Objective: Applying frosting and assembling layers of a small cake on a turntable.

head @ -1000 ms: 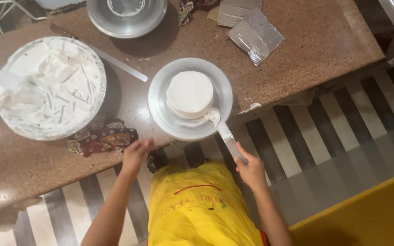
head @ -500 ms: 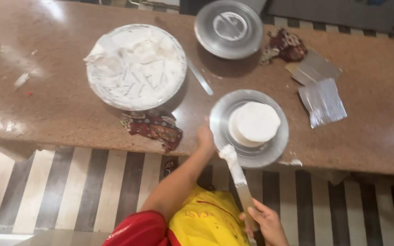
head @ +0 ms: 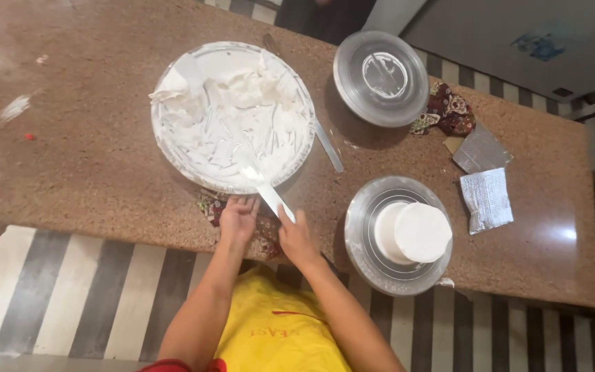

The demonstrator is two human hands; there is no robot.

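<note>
Your right hand (head: 297,238) is closed around the handle of the spatula (head: 268,195), grip wrapped tight, and the blade runs up and away from you with its tip dipped into the white cream at the near edge of the big bowl (head: 173,76). The blade comes in at a low angle, lying across the rim, so its flat side can pick up cream.

Your left hand (head: 237,219) sits just left of the right one, fingers spread and curled down at the bowl's near rim, over the patterned cloth (head: 209,207) that peeks out from under it. It grips nothing I can make out; it looks to be bracing the bowl so it doesn't slide while you dig.

The cream is scraped into ridges, heaped on the far-left side.

To the right, near the desk (head: 91,158) edge, the small white cake (head: 418,231) stands on its metal turntable (head: 366,255), well apart from your hands but within an easy swing of the loaded blade. A second turntable (head: 352,89) stands at the far side, bare, with another patterned cloth (head: 449,114) just right of it. A long flat blade (head: 330,146) lies between the bowl and that far stand. Two silver cake boards (head: 487,179) lie at the right.
</note>
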